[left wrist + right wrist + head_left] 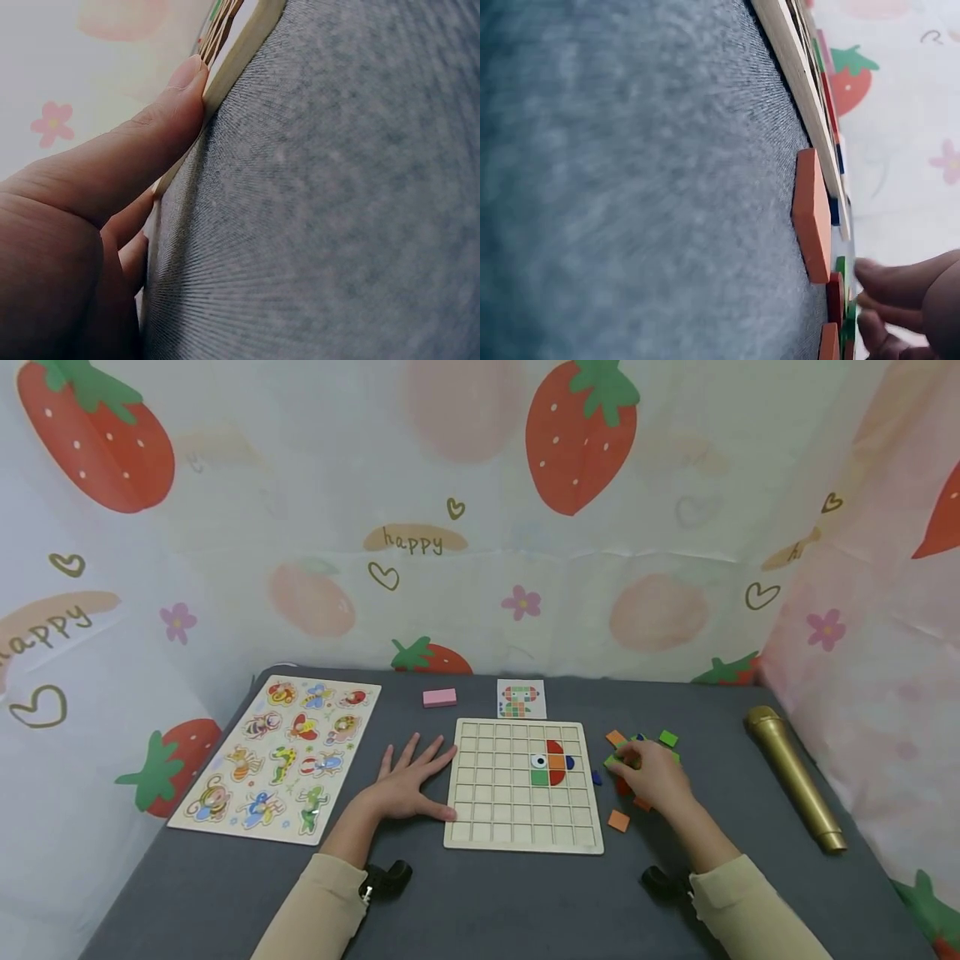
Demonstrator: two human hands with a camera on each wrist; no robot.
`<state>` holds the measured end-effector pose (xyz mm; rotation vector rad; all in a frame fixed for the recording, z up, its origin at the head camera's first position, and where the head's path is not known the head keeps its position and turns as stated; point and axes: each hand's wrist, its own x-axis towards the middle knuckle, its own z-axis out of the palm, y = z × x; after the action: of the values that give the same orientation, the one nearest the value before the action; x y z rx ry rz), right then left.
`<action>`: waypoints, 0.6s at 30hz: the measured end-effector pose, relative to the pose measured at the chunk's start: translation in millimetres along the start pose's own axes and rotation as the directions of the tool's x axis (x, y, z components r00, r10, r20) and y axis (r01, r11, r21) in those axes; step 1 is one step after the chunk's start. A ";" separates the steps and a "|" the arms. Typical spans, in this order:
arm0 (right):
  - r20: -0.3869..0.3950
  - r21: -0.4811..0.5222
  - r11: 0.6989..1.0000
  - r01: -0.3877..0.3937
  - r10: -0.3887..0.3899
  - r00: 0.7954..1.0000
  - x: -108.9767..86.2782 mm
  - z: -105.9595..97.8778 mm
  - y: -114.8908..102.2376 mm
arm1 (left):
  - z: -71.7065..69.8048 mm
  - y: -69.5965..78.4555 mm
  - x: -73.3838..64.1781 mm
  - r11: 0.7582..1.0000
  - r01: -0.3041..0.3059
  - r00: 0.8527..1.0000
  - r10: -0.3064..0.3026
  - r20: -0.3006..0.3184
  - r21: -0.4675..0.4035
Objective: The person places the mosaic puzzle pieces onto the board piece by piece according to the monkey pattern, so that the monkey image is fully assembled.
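A wooden grid board (487,789) lies in the middle of the table. On its right half are set a white eye tile (538,762), a green square (539,777), orange squares, red rounded pieces (556,747) and a blue rounded piece (570,762). My left hand (405,789) spreads its fingers beside the board; its thumb (176,105) presses the board's edge. Right of the board, my right hand (656,777) bends its fingers over a pile of coloured tiles, fingertips right by a green tile (611,761). Whether they pinch one, I cannot tell.
Orange tiles (618,821), a blue piece (596,777) and another green tile (668,738) lie around the pile. A pattern card (522,699) and a pink block (439,698) sit behind the board. An insect puzzle board (255,768) is at left, a gold microphone (795,777) at right.
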<state>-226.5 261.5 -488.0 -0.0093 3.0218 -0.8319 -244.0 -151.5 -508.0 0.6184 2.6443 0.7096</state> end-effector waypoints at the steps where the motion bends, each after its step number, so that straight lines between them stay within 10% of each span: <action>1: 0.007 -0.016 1.000 -0.010 0.011 1.000 -0.8 -0.6 0.7 | -0.3 0.7 -0.4 1.000 0.002 1.000 -0.002 0.000 -0.002; 18: 0.032 0.009 1.000 -0.026 0.026 0.999 3.7 -1.7 -2.0 | -1.1 1.5 -2.3 1.000 -0.012 1.000 0.011 -0.009 -0.011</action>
<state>-230.2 260.6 -485.6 0.0165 2.9820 -0.8360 -242.1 -151.9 -505.8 0.6293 2.6456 0.7313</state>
